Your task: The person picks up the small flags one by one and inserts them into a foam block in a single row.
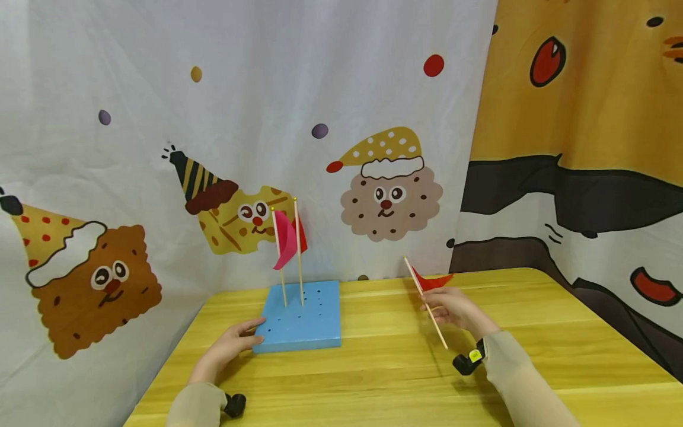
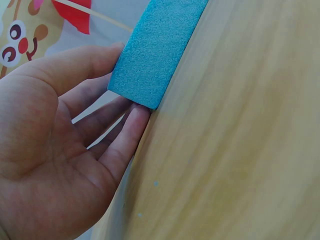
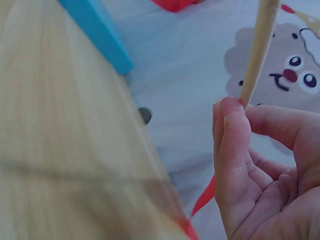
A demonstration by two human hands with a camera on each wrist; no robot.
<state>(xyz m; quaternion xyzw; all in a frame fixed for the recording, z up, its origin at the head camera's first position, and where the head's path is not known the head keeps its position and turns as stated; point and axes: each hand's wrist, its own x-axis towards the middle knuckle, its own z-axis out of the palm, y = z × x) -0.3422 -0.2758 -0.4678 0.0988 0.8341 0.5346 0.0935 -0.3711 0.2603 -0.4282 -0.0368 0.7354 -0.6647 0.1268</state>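
Observation:
A blue foam block (image 1: 315, 326) with several small holes in its top lies on the table, and two flags on wooden sticks stand upright in it. One is a pink flag (image 1: 287, 240); the other, a red flag (image 1: 302, 234), is partly hidden behind its stick. My left hand (image 1: 226, 350) touches the block's left side near the front corner, its fingertips resting along the edge. To the right of the block, my right hand (image 1: 453, 307) pinches the stick of a small red pennant flag (image 1: 431, 282). Its stick tilts, bare end pointing down toward me.
The wooden table (image 1: 384, 379) runs back to a white curtain (image 1: 256, 89) printed with cartoon snacks. At the right hangs an orange and dark patterned curtain (image 1: 587, 130). Black cameras are strapped to both wrists.

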